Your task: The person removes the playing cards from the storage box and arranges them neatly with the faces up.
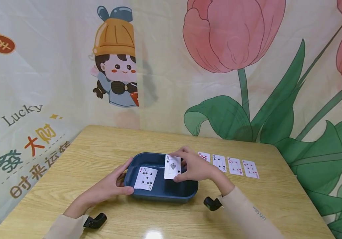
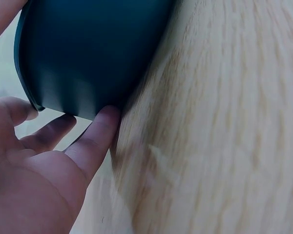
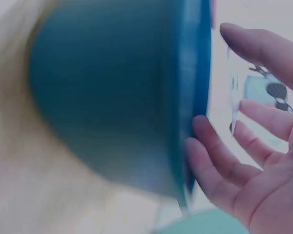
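Observation:
A dark blue tray (image 1: pixel 188 192) sits mid-table, and a five of spades (image 1: pixel 145 178) lies face up in its left half. My left hand (image 1: pixel 120 184) rests against the tray's left front corner, fingers along the left rim. In the left wrist view, its thumb (image 2: pixel 95 136) touches the tray's outer wall (image 2: pixel 93 53). My right hand (image 1: pixel 193 167) pinches an ace of spades (image 1: pixel 172 167) upright over the tray's right half. The right wrist view is blurred, showing the tray wall (image 3: pixel 112 97) and my fingers (image 3: pixel 219 156).
A row of several face-up cards (image 1: pixel 229 164) lies on the wooden table (image 1: pixel 99 146) to the right of the tray. Printed cloth (image 1: pixel 233 66) hangs close behind and at both sides. Black wrist-camera mounts (image 1: pixel 94 220) sit at both sleeves.

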{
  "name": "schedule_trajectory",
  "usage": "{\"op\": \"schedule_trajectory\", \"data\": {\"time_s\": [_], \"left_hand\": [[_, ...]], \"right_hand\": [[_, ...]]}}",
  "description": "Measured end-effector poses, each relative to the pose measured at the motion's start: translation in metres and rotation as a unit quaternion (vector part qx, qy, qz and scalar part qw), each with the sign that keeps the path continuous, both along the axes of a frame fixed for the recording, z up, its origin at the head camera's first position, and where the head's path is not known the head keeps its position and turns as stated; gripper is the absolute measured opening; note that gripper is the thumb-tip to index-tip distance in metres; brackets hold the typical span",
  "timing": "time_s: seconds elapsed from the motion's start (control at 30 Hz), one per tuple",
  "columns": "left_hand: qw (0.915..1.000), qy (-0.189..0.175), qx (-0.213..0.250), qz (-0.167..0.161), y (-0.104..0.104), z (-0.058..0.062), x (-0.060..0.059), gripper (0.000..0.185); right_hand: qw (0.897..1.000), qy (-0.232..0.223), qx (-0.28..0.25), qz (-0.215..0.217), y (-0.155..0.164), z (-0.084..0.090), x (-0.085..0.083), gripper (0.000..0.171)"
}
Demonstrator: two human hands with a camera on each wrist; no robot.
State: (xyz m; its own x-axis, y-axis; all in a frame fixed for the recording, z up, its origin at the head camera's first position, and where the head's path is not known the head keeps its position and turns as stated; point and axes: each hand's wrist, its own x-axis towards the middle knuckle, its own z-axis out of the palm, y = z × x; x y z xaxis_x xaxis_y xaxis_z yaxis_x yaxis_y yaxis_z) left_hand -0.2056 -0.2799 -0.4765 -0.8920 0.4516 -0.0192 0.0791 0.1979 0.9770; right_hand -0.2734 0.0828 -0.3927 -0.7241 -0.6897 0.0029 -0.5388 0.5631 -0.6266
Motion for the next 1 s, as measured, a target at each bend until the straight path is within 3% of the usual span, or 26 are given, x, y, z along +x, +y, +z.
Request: {"op": "schedule_trajectory", "data": {"time_s": [0.23, 0.57, 1.0], "left_hand": [[1.0000, -0.007, 0.003, -0.002, 0.000, 0.001, 0.000, 0.109], [0.9999, -0.005, 0.010, -0.004, 0.000, 0.001, 0.001, 0.109], [0.9999, 0.005, 0.006, -0.008, -0.001, 0.000, 0.001, 0.110]], "right_hand": [[0.999, 0.006, -0.027, -0.016, 0.072, 0.018, -0.007, 0.086], [0.996, 0.050, 0.024, -0.064, 0.175, 0.011, -0.024, 0.087], [0.989, -0.018, 0.068, -0.127, 0.284, -0.010, -0.031, 0.088]]}}
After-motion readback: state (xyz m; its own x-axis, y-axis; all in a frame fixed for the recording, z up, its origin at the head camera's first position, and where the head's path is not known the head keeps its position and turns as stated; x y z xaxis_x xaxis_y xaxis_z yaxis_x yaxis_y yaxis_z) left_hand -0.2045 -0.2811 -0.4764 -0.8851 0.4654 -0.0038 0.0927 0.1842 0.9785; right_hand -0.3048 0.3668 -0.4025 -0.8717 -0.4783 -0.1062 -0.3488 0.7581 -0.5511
